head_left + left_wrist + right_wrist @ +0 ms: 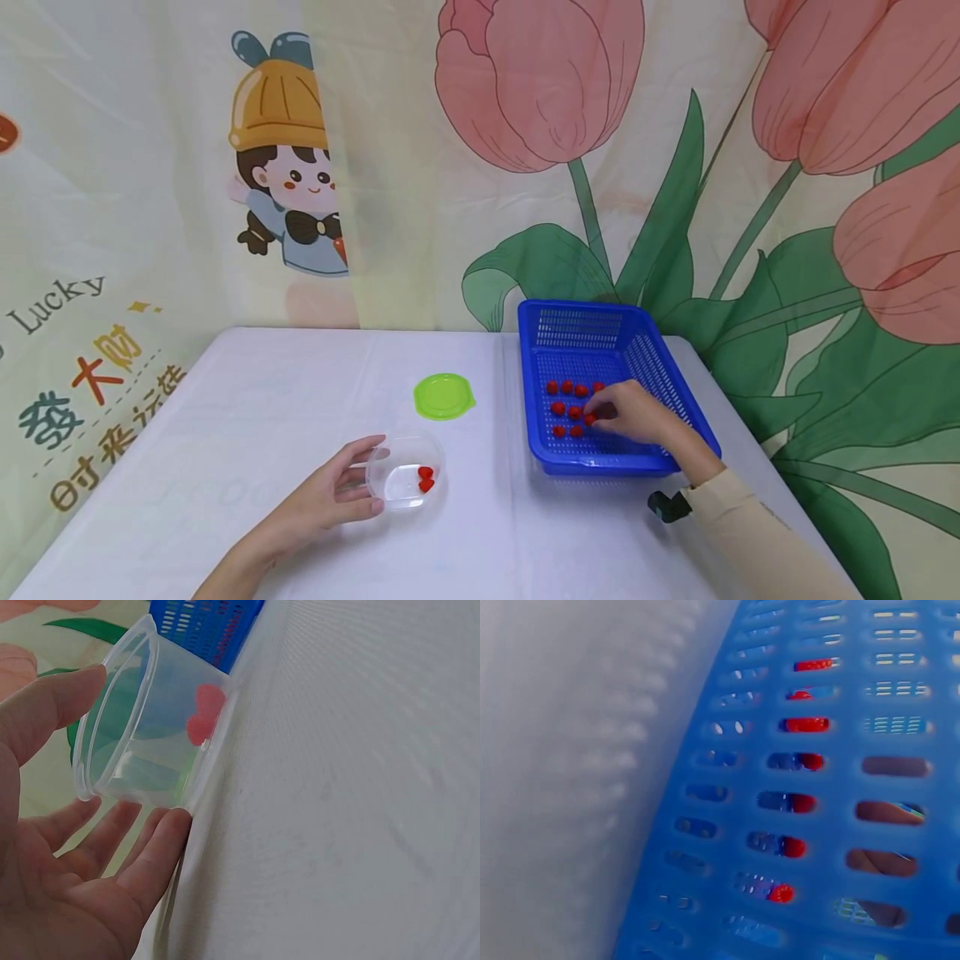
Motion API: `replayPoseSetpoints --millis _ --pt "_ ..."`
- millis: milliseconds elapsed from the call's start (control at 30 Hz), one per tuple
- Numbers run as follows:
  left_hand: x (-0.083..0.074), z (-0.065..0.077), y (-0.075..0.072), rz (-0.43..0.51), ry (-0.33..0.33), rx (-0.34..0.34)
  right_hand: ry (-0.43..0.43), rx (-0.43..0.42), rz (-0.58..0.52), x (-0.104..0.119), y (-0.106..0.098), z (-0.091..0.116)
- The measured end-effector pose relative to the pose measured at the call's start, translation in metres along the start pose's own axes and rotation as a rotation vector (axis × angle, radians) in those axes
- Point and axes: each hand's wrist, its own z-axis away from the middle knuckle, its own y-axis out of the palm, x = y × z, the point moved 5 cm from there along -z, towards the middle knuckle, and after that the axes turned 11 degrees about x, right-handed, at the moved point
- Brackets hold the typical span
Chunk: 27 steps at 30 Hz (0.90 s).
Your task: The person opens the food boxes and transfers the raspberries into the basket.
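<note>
My left hand (341, 487) holds a clear plastic cup (382, 479) at its side, thumb and fingers around it. In the left wrist view the thumb (56, 705) lies at the rim and the fingertips (176, 817) touch the wall. Two small red berry-like pieces (206, 712) lie in the cup's bottom. Reaching into a blue basket (551, 462), my right hand (633, 411) pinches a red berry-like piece (589, 420). Several more such pieces (558, 408) sit in rows on the basket floor. Through the basket slots, the right wrist view shows red pieces (804, 724) and parts of the hand.
A bright green lid (442, 396) lies flat on the white table (300, 392) behind the cup, left of the basket. Near the right sleeve is a small dark object (667, 506). A curtain printed with tulips (540, 75) hangs behind the table.
</note>
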Motion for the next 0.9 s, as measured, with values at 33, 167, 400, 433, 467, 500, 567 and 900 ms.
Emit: replayPoseSetpoints --millis 33,167,400,433,467,500,567,900 --pt "0.0 0.0 0.0 0.001 -0.001 -0.001 0.007 0.006 0.0 -0.001 0.001 -0.001" --pt "0.001 0.0 0.0 0.005 -0.008 -0.005 0.012 0.027 -0.005 -0.004 0.005 -0.003" --pt "0.002 0.0 -0.001 0.012 0.012 0.003 0.011 0.055 -0.021 -0.005 0.01 -0.005" --pt "0.002 0.0 -0.001 0.012 0.012 0.004 0.019 0.063 -0.024 -0.006 0.011 -0.005" --pt "0.002 0.0 -0.001 0.007 0.016 0.007 0.019 0.069 -0.023 -0.005 0.012 -0.005" --pt "0.003 0.0 -0.001 0.011 0.01 0.004 0.022 0.076 -0.024 -0.005 0.013 -0.005" --pt "0.002 0.0 -0.001 0.011 0.003 -0.001 0.035 0.084 -0.022 -0.006 0.014 -0.006" --pt "0.001 0.0 0.0 0.013 0.002 0.004 0.045 0.092 -0.004 -0.007 0.014 -0.007"
